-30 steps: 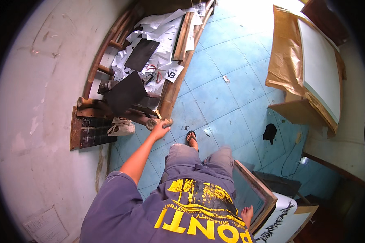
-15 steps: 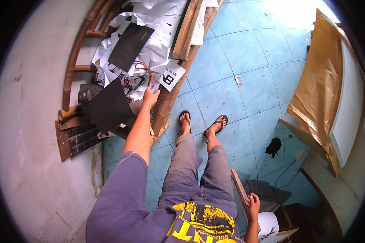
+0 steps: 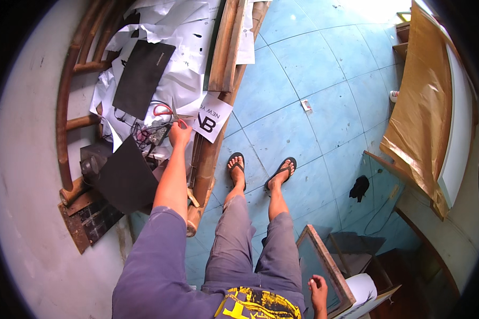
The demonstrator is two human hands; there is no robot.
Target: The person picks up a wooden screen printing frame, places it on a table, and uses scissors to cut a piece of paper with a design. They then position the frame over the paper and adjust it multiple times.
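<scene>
- one pale blue tiled floor, widest thing in view.
- brown wood-and-bamboo bench left of the floor, loaded with stuff.
- flat board wrapped in shiny brown paper, far right.
- heap of crumpled white paper sheets on the bench.
- worn wooden frame with a see-through panel, lower right, beside the right hand.
- plain black sheet with a bent outline at the bench's near end, just left of the left forearm.
- flat black rectangle with small pale print, on the paper.
- white square card with black lettering, tilted, just right of the left hand.
- left hand: reaching over the bench, fingertips at the lower scissor loop; can't tell if they pinch it.
- right hand: low, fingers loosely bent and a little apart, nothing seen in it.
- red-handled metal scissors: over the bench, left of the card, blades look parted.
- dark wire tangle beside the scissors, details blurred.
- small white packet on the tiles.
</scene>
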